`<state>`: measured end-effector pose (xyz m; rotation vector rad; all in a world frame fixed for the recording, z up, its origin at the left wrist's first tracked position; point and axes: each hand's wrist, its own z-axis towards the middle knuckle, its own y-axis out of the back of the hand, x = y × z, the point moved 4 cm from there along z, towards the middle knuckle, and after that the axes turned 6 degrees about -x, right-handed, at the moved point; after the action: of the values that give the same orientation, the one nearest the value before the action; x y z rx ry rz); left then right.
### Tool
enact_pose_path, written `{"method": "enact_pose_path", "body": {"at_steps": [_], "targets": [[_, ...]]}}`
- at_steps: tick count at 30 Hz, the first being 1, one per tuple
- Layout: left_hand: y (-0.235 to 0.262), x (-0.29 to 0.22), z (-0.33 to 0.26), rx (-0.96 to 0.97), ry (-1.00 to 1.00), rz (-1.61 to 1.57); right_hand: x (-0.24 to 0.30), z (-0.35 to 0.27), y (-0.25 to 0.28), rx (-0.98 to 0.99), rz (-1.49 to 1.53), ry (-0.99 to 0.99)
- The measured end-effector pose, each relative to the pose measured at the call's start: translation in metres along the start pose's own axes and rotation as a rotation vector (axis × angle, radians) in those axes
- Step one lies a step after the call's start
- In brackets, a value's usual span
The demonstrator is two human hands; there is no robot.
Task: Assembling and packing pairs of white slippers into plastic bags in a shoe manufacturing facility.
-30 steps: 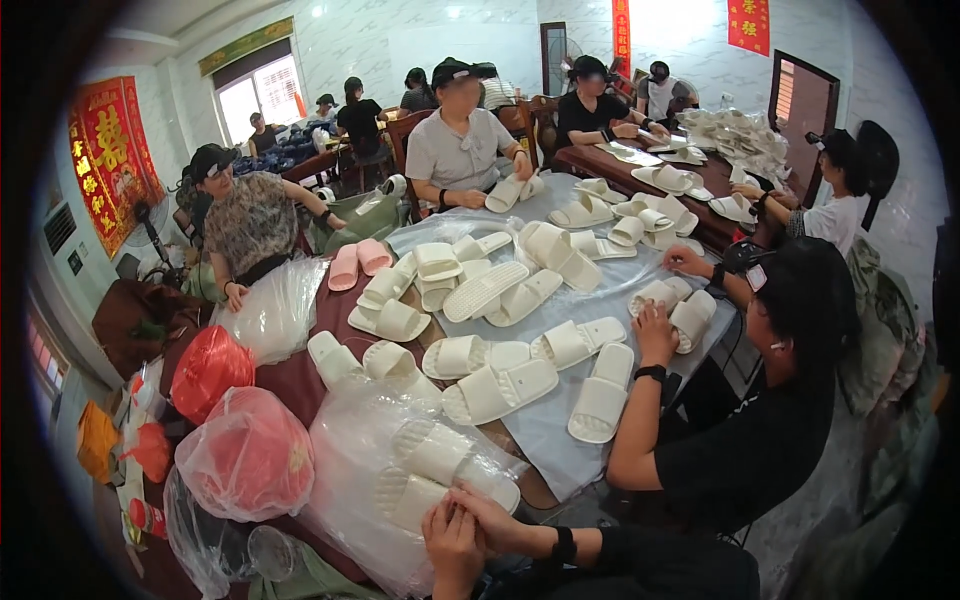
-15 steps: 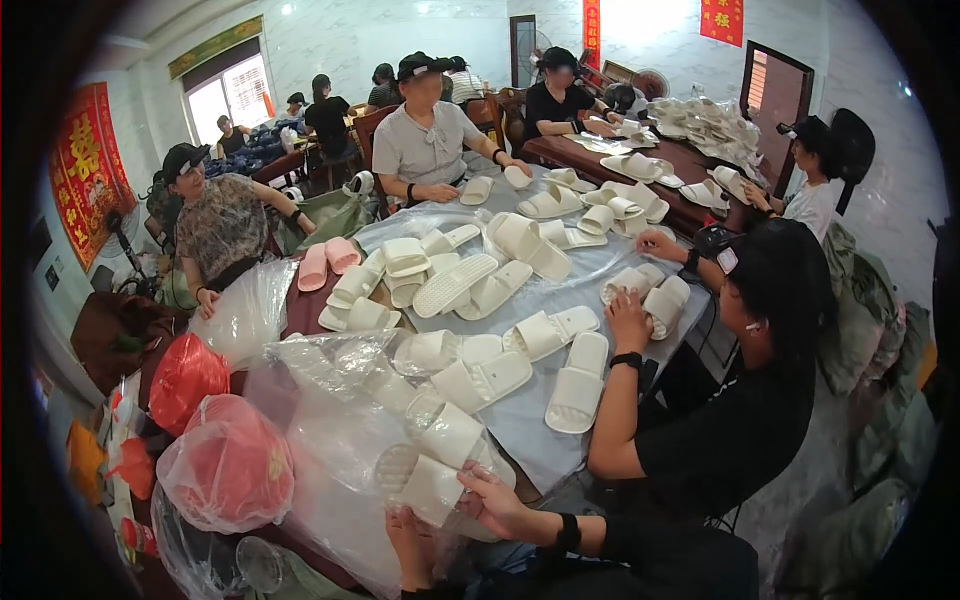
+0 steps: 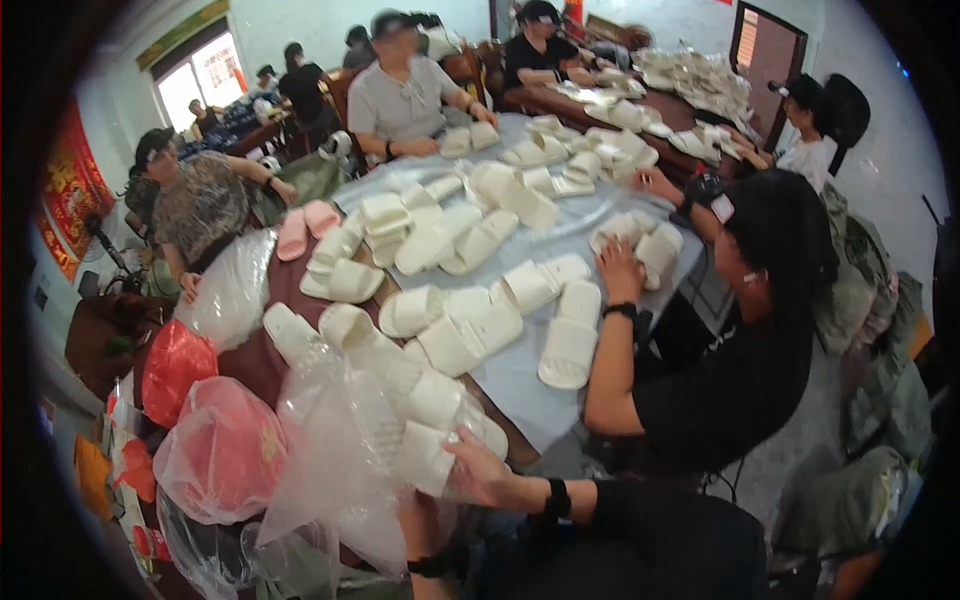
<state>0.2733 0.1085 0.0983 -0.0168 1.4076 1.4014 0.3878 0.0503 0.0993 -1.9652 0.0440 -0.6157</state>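
A clear plastic bag (image 3: 340, 450) holding several white slippers (image 3: 430, 400) lies at the near table edge, right in front of me. My right hand (image 3: 478, 468) presses on the bag's right side and grips a slipper through the film. My left hand (image 3: 413, 512) comes up from below against the bag's underside and holds the plastic there. Its fingers are partly veiled by the film. Both wrists carry black bands.
Many white slippers (image 3: 470, 335) lie loose on the long table (image 3: 520, 400), plus a pink pair (image 3: 305, 228). A person in black (image 3: 720, 370) sits close on my right. Other people sit round the table. Red bags (image 3: 215, 450) are at my left.
The bag of slippers has come closer and higher in front of me. My hands, together at the bag's mouth before, are now apart, the right one higher on the bag's side.
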Motion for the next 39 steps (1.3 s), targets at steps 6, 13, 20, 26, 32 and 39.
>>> {"method": "enact_pose_path", "body": {"at_steps": [6,13,20,26,32,39], "targets": [[-0.014,0.004,-0.006,0.150,-0.018,-0.084,-0.005,-0.004,-0.006,-0.059,-0.024,0.035],[-0.047,0.006,-0.011,0.264,0.611,-1.651,-0.007,-0.015,-0.019,-0.120,0.054,0.070],[-0.047,0.019,-0.018,0.135,0.686,-1.884,-0.019,-0.012,-0.016,-0.072,-0.004,-0.020],[-0.050,0.049,-0.020,-0.014,0.631,-1.680,-0.025,-0.012,-0.015,0.020,-0.020,-0.055],[-0.048,0.052,-0.022,0.042,0.574,-1.692,-0.035,-0.010,-0.017,0.030,0.023,-0.069],[-0.054,0.051,-0.024,0.148,0.572,-1.719,-0.039,0.003,-0.015,0.079,0.075,-0.030]]}}
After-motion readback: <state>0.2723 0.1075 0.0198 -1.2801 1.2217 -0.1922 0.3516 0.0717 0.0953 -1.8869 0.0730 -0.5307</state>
